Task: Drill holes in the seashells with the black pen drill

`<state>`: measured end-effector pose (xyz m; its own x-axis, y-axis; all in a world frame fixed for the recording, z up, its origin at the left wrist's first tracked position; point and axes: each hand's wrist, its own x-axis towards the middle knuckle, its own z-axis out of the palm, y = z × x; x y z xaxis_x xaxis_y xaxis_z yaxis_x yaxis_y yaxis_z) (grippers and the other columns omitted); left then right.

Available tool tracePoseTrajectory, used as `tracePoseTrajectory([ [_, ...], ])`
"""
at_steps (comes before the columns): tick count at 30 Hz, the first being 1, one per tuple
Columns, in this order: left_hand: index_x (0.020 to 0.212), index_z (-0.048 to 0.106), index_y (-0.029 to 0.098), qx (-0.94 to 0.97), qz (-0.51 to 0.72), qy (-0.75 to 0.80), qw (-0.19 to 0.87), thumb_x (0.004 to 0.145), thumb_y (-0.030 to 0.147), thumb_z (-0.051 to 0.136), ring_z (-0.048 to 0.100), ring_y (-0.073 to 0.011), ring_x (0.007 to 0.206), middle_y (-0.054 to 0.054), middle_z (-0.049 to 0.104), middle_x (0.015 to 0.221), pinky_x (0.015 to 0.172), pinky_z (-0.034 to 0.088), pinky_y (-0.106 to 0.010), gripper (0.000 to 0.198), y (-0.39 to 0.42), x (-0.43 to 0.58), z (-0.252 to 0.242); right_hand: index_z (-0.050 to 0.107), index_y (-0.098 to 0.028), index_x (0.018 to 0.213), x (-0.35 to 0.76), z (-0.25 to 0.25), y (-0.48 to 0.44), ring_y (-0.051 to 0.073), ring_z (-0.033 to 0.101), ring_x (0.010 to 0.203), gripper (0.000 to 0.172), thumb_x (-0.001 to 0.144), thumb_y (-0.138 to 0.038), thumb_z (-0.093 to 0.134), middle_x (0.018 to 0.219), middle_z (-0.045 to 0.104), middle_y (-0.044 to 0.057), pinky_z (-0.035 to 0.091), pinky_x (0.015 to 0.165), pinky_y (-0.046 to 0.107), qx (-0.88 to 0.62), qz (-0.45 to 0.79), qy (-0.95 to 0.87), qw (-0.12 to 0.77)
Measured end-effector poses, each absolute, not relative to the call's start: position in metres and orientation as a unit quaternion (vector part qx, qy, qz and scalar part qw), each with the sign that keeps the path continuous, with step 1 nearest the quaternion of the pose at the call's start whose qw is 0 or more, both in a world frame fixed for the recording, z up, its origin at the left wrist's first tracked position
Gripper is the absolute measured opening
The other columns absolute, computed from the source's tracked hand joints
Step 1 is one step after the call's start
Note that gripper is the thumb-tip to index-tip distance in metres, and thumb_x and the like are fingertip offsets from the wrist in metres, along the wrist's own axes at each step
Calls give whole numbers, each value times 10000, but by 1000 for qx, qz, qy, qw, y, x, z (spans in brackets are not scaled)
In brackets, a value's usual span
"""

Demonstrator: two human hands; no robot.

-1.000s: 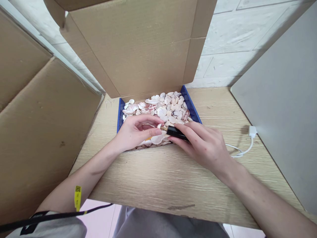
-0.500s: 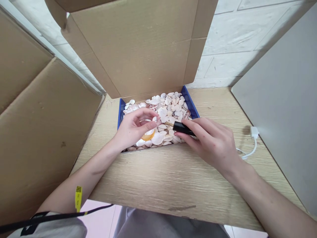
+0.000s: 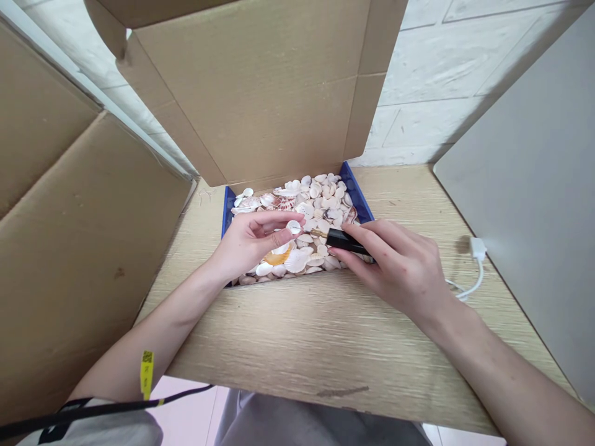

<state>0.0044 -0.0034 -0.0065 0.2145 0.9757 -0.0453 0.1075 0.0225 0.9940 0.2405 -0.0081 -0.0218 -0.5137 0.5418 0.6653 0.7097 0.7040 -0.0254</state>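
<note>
Between the thumb and fingers of my left hand point(image 3: 253, 241) is a small white seashell point(image 3: 293, 227), held above the box. My right hand point(image 3: 402, 263) grips a black handheld drill point(image 3: 346, 241) with a brass-coloured chuck. Its thin bit points left at the shell; whether the tip touches it I cannot make out. Below both hands lies a blue-sided cardboard box point(image 3: 357, 189) full of loose seashells point(image 3: 325, 198). An orange-edged shell point(image 3: 279, 255) lies just under my left fingers, and a white ribbed shell point(image 3: 297, 260) is beside it.
The box's tall cardboard lid point(image 3: 251, 93) stands up at the back. Another cardboard panel point(image 3: 83, 235) rises on the left, a grey panel point(image 3: 525, 167) on the right. A white plug and cable point(image 3: 478, 249) are by the right panel. The wooden table point(image 3: 279, 341) ends near my lap.
The shell in my left hand has turned, showing more of its round white face to the drill. Both hands stay in nearly the same place.
</note>
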Motion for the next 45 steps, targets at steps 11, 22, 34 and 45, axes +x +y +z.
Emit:
tracePoseTrajectory([
  [11,1005,710,185,597,385,476,519,785,259,677,666,-193,989,-61,717,1063,874,536,-295,234,-4,5,-3,567,-165,1051,239,-21,-8,126,598,695,280,834,-335,615,837,663,30,449,603,247,-361,-124,-862,332],
  [22,1008,713,211,611,375,470,515,798,246,660,667,-179,992,-40,724,1049,881,529,-281,219,-4,5,-3,568,-169,1050,239,-22,-9,123,593,697,270,838,-332,609,830,659,22,442,602,249,-365,-122,-863,328],
  [34,1014,715,207,610,371,492,498,778,270,685,659,-197,1016,-42,715,1074,914,525,-308,246,-5,7,-3,586,-165,1053,239,-20,-9,135,597,699,276,835,-331,615,829,665,37,455,615,254,-367,-125,-858,337],
  [45,1030,715,189,652,340,491,467,783,285,679,684,-170,852,-53,740,989,736,547,-249,267,-5,6,-8,586,-178,1062,241,-17,-6,171,580,757,292,804,-295,655,884,667,54,424,666,319,-361,-159,-852,343],
])
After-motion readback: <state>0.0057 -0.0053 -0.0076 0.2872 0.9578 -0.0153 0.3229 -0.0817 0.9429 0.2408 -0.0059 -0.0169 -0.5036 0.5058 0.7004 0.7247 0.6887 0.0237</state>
